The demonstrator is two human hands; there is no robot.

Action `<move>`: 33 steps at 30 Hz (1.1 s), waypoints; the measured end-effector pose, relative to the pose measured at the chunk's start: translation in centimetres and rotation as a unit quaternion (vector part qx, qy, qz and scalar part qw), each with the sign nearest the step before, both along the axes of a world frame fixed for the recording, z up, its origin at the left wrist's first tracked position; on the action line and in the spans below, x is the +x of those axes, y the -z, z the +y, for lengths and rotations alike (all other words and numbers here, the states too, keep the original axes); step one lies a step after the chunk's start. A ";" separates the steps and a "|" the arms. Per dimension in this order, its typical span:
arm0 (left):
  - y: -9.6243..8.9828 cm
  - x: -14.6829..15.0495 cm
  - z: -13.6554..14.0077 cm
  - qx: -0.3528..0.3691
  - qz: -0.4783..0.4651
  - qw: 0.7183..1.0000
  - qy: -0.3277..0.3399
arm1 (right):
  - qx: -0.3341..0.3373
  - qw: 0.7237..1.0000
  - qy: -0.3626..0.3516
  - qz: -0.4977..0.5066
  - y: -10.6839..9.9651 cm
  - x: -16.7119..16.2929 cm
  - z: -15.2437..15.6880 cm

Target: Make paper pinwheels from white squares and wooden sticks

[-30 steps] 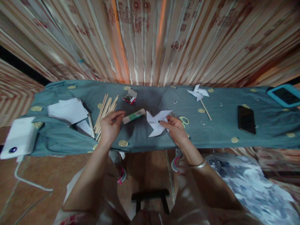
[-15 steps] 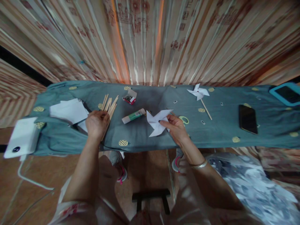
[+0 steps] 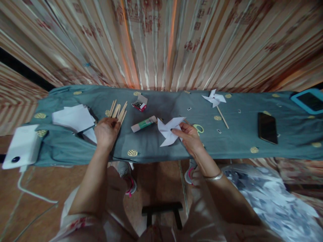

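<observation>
Over a loose bundle of thin wooden sticks [image 3: 122,112] is my left hand [image 3: 107,133], its fingers closed at the lower part of the bundle. The fingers hide how many sticks they grip. My right hand [image 3: 190,137] pinches a white paper pinwheel head [image 3: 166,130] between thumb and fingers, the thumb near its centre. Between the hands lies a glue stick [image 3: 143,124] with a green label. Behind it a small open red-and-white box [image 3: 140,103] holds small metal pieces. Partly behind my right hand are scissors with a light green handle [image 3: 199,128].
A finished pinwheel on a stick [image 3: 214,98] lies at the back right of the cloth-covered table [image 3: 161,154]. Farther right are a black phone [image 3: 267,128] and a blue-framed device [image 3: 310,101]. White paper sheets [image 3: 72,118] and a white device with a cable [image 3: 21,146] sit left.
My left hand has shifted slightly to the right along the sticks, its fingers lower on the bundle. My right hand holds the pinwheel head in the same place.
</observation>
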State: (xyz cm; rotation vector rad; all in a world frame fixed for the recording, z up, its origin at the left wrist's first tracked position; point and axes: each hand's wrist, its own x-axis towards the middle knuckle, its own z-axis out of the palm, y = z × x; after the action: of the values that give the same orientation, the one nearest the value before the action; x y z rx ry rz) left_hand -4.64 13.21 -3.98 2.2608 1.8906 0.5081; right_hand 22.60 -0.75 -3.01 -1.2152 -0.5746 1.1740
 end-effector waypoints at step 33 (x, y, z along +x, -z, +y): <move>-2.1 0.8 -2.1 0.015 -0.186 0.982 0.013 | 0.016 1.000 -0.009 0.016 -0.5 0.2 -0.7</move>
State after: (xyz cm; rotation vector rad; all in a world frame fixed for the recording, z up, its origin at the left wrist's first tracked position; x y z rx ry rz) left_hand -3.81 11.10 -1.88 2.0288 1.6732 0.8895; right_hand 22.84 -1.47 -2.48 -1.1644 -0.5794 1.1936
